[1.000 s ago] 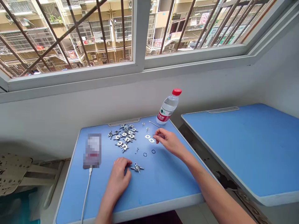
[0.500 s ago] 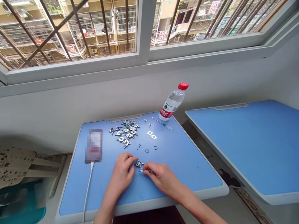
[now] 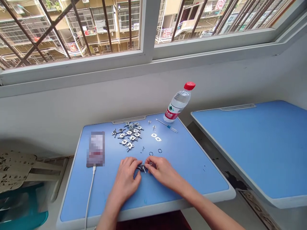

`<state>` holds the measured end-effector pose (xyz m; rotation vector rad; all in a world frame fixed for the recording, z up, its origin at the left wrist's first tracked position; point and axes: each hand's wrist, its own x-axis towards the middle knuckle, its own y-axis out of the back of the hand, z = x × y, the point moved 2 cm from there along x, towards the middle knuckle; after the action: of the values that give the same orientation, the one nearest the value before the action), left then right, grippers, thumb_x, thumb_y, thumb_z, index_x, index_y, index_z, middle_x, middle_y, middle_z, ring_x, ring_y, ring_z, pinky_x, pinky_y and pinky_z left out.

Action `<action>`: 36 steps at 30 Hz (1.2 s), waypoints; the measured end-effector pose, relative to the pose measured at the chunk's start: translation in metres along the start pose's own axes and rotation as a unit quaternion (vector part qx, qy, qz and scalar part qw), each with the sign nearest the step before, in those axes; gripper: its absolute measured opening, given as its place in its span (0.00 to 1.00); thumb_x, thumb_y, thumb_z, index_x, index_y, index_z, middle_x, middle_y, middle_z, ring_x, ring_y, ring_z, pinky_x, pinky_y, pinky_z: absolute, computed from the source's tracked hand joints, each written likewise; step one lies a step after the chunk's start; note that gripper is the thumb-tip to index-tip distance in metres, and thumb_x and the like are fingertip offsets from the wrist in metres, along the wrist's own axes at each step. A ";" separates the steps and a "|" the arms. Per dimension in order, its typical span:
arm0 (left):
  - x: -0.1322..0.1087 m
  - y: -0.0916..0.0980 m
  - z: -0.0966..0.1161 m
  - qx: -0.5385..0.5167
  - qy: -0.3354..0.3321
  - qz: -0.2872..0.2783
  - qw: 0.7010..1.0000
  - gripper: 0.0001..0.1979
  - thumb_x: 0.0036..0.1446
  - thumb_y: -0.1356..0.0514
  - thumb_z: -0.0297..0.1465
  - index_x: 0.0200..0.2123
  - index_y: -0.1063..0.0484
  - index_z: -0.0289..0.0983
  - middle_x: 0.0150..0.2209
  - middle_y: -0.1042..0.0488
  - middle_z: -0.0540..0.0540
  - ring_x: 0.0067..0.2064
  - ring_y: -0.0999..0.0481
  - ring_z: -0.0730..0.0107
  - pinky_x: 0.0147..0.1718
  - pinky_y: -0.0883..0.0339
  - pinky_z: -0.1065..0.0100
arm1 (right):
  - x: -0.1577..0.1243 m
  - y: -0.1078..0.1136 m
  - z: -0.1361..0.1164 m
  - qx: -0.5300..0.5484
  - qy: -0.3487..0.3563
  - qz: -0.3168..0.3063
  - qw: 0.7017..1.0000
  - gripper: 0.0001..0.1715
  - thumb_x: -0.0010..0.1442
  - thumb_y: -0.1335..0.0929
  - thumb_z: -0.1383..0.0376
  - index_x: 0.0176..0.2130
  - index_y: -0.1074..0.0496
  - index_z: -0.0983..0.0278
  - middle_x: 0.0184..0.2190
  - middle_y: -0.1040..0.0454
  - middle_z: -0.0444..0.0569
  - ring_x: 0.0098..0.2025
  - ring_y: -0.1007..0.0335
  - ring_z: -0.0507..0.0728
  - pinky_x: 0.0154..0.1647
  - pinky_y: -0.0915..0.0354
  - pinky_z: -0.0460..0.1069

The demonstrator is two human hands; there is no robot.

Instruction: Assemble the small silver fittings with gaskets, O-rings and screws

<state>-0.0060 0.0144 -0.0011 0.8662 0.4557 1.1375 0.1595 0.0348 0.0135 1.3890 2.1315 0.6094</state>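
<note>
pinching a small metal winged fitting [image 3: 143,167] between the curled fingers [image 3: 135,163] of the left hand [image 3: 125,179] and right hand [image 3: 160,172], nearly closed on it, long axis running side to side between the fingers, neither hand clearly nearer.

The left forearm [image 3: 106,215] and right forearm [image 3: 208,209] were bare and slender, narrowing to an uncovered left hand [image 3: 124,180] and right hand [image 3: 163,172] with long, thin fingers [image 3: 155,163].
</note>
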 end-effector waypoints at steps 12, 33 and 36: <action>0.002 -0.004 0.004 0.032 -0.034 0.013 0.999 0.13 0.57 0.41 0.22 0.44 0.34 0.40 0.43 0.30 0.46 0.44 0.30 0.60 0.44 0.37 0.58 | -0.009 0.015 0.017 -0.136 -0.005 -0.021 0.990 0.03 0.61 0.34 0.67 0.38 0.30 0.61 0.30 0.25 0.45 0.32 0.29 0.56 0.32 0.42 0.48; 0.006 -0.006 0.003 0.076 -0.083 0.047 0.992 0.06 0.66 0.47 0.25 0.43 0.33 0.38 0.37 0.27 0.45 0.38 0.28 0.63 0.37 0.36 0.62 | -0.008 -0.005 0.026 -0.202 0.038 -0.016 0.978 0.06 0.64 0.36 0.71 0.35 0.33 0.62 0.31 0.25 0.45 0.30 0.28 0.56 0.29 0.45 0.49; 0.005 -0.008 0.002 0.074 -0.080 0.046 0.993 0.06 0.66 0.48 0.26 0.43 0.32 0.37 0.37 0.27 0.45 0.37 0.29 0.63 0.36 0.36 0.63 | -0.009 -0.005 0.024 -0.207 0.038 -0.020 0.977 0.07 0.65 0.37 0.70 0.34 0.33 0.62 0.30 0.26 0.44 0.29 0.28 0.56 0.28 0.46 0.49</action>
<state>0.0019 0.0170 -0.0056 1.1084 0.3748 1.1178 0.1747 0.0264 -0.0068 1.1045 1.9379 1.0354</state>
